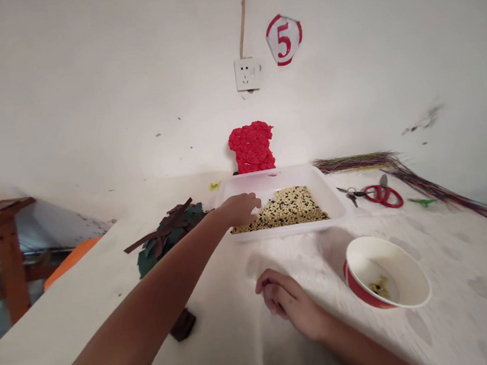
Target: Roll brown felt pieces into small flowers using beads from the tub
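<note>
My left hand [241, 209] reaches forward into a clear plastic tray [335, 205] filled with mixed yellow and dark beans [287, 208]. Its fingers are bent down into the left edge of the bean pile; whether they grip any is hidden. On the white tabletop nearer to me, my right hand [284, 300] rests with its fingers curled under, and nothing shows in it. A red-and-white paper bowl [386, 272] to the right of that hand holds a few beans at its bottom.
Red-handled scissors [377, 194] and a bundle of coloured strips [403, 174] lie at the right. Dark green and brown paper pieces [168, 234] lie left of the tray. A red crumpled-paper shape [252, 147] leans on the wall behind. A wooden frame [5, 254] stands far left.
</note>
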Tool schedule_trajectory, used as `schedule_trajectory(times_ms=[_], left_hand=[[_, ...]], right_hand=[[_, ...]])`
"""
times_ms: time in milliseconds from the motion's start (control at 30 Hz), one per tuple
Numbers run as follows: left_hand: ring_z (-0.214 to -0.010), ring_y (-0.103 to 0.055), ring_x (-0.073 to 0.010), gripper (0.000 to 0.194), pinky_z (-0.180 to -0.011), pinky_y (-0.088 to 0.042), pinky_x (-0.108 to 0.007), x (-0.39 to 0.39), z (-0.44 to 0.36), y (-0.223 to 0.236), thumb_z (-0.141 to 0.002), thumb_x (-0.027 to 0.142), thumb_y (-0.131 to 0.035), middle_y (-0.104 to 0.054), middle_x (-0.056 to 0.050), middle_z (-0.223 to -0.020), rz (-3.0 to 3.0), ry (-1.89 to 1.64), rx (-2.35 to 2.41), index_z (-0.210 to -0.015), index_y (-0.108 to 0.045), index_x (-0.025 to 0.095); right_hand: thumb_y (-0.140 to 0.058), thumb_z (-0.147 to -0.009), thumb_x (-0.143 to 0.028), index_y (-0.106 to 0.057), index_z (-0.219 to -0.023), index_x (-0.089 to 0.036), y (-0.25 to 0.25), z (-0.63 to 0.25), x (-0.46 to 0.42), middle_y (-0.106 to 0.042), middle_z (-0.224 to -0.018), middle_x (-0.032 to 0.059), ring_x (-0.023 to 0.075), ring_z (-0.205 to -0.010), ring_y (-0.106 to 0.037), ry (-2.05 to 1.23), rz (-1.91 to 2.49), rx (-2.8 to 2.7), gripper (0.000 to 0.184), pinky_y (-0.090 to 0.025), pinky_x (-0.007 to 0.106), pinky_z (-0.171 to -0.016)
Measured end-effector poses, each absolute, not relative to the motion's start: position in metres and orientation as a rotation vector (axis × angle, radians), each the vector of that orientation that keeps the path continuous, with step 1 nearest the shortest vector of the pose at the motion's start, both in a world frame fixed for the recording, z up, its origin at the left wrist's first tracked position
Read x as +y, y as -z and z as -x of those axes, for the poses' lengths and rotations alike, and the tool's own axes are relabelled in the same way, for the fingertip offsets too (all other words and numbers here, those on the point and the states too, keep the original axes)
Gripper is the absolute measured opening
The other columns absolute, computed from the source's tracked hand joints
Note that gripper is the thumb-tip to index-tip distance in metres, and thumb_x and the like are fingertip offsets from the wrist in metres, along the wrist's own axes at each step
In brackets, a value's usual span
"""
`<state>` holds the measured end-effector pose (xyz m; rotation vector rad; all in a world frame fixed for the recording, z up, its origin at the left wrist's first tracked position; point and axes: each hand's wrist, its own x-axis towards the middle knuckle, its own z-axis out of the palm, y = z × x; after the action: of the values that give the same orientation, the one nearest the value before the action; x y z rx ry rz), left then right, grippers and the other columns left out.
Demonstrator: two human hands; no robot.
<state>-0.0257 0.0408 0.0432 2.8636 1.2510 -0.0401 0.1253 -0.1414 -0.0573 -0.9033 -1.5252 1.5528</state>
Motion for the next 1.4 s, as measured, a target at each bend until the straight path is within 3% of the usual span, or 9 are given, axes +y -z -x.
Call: schedule_trajectory(times_ms=[167,300,367,533,667,833,1033,1133,1400], left_hand=[[-0.093,-0.063,-0.0237,0.025,-0.082,-0.046,-0.033,0.053,0.009,-0.037,-0.084,0.031,-0.055,-0.066,-0.009,-0.100,-2.774,0.014,1.246,-0.100,-0.067,0.017],[-0.086,-0.064,-0.0176,0.035,-0.075,-0.046,-0.028,0.026,0.003,-0.048,-0.091,0.048,-0.045,-0.068,-0.003,-0.097,-2.706,-0.051,1.139,-0.099,-0.066,0.021],[-0.084,-0.064,-0.0173,0.035,-0.072,-0.045,-0.027,0.008,0.003,-0.051,-0.088,0.052,-0.050,-0.069,-0.001,-0.094,-2.677,-0.072,1.029,-0.099,-0.065,0.023],[-0.092,-0.063,-0.0229,0.014,-0.073,-0.044,-0.031,-0.019,0.006,-0.045,-0.082,0.028,-0.059,-0.068,-0.003,-0.097,-2.886,0.005,0.984,-0.094,-0.062,0.021],[-0.091,-0.064,-0.0226,0.013,-0.070,-0.045,-0.032,-0.018,0.012,-0.039,-0.082,0.014,-0.050,-0.067,-0.003,-0.095,-2.965,0.057,1.034,-0.087,-0.059,0.022],[-0.093,-0.064,-0.0237,0.011,-0.070,-0.045,-0.032,-0.019,0.019,-0.040,-0.084,0.017,-0.050,-0.068,-0.003,-0.096,-2.974,0.089,1.101,-0.089,-0.058,0.023],[-0.090,-0.064,-0.0215,0.026,-0.073,-0.044,-0.030,-0.016,0.024,-0.051,-0.090,0.046,-0.049,-0.069,-0.001,-0.098,-2.759,0.047,1.140,-0.095,-0.063,0.025],[-0.086,-0.064,-0.0201,0.035,-0.072,-0.043,-0.030,0.003,0.024,-0.050,-0.094,0.046,-0.037,-0.070,-0.002,-0.098,-2.687,0.019,1.267,-0.096,-0.065,0.025],[-0.075,-0.062,-0.0198,0.014,-0.067,-0.042,-0.027,0.056,0.009,-0.026,-0.067,0.028,-0.060,-0.072,-0.003,-0.080,-2.686,0.126,1.269,-0.074,-0.071,0.022]], right_hand=[[-0.038,-0.083,-0.015,-0.056,-0.089,-0.018,0.058,-0.127,-0.140,-0.038,-0.058,-0.0052,0.0108,-0.053,-0.035,-1.553,0.848,-1.471,0.019,-0.027,0.023,-0.051],[-0.052,-0.085,-0.022,-0.058,-0.088,-0.019,0.056,-0.125,-0.138,-0.048,-0.067,-0.0038,0.0106,-0.062,-0.043,-1.405,0.966,-1.611,0.008,-0.032,0.022,-0.056],[-0.060,-0.083,-0.025,-0.060,-0.082,-0.019,0.057,-0.123,-0.138,-0.053,-0.069,-0.0031,0.0109,-0.064,-0.046,-1.350,1.013,-1.663,0.007,-0.034,0.022,-0.057],[-0.070,-0.075,-0.024,-0.066,-0.078,-0.018,0.056,-0.121,-0.140,-0.059,-0.076,-0.0017,0.0118,-0.069,-0.053,-1.288,1.046,-1.695,0.007,-0.039,0.023,-0.063],[-0.066,-0.076,-0.018,-0.069,-0.082,-0.019,0.051,-0.123,-0.141,-0.062,-0.080,-0.0003,0.0133,-0.074,-0.056,-1.258,1.004,-1.739,0.007,-0.042,0.024,-0.067],[-0.047,-0.073,-0.001,-0.070,-0.087,-0.020,0.050,-0.124,-0.140,-0.062,-0.078,-0.0010,0.0122,-0.070,-0.056,-1.301,0.970,-1.702,0.032,-0.043,0.023,-0.065],[-0.046,-0.071,-0.001,-0.069,-0.088,-0.020,0.056,-0.122,-0.141,-0.062,-0.074,-0.0020,0.0116,-0.068,-0.055,-1.313,0.936,-1.681,0.035,-0.043,0.022,-0.064],[-0.047,-0.070,0.000,-0.069,-0.087,-0.019,0.055,-0.123,-0.141,-0.063,-0.075,-0.0013,0.0114,-0.067,-0.055,-1.308,0.946,-1.682,0.033,-0.042,0.021,-0.062],[-0.050,-0.072,-0.004,-0.070,-0.090,-0.017,0.056,-0.123,-0.137,-0.063,-0.077,0.0002,0.0119,-0.067,-0.055,-1.345,0.959,-1.656,0.030,-0.043,0.021,-0.060]])
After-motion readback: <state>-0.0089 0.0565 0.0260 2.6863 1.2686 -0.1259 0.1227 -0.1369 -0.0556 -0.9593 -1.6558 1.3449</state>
